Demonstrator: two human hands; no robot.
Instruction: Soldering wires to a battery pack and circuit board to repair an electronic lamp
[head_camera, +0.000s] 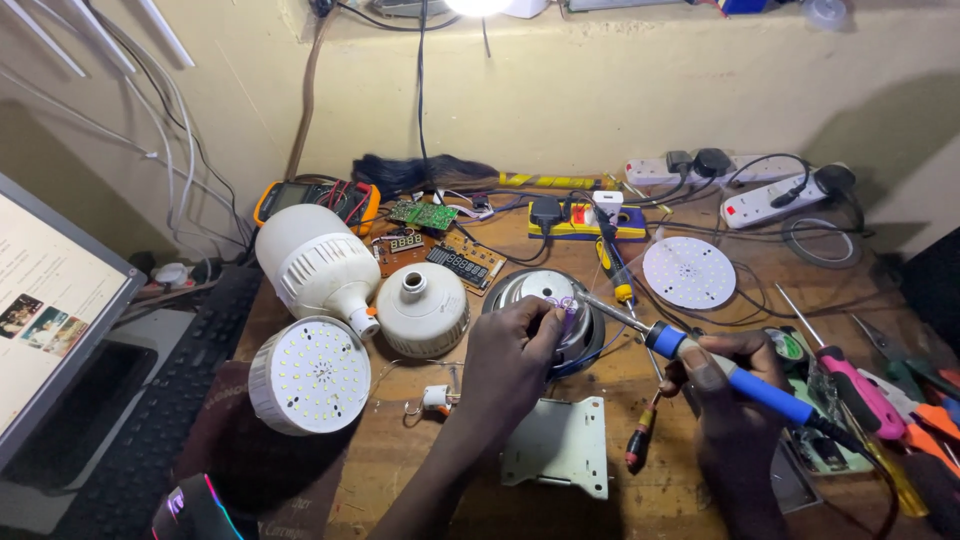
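A blue-handled soldering iron (735, 378) lies slanted, its metal tip touching a small purple part (566, 308). That part sits over a round shiny metal bowl (520, 287).

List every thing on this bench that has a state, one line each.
Left hand: pinching a small purple part.
Right hand: gripping the soldering iron, tip at the purple part.
Monitor: on.
Lamp: lit.
LED bulb: cover off, unlit.
Bulb housing: lying on its side.
Red-handled screwdriver: lying unused.
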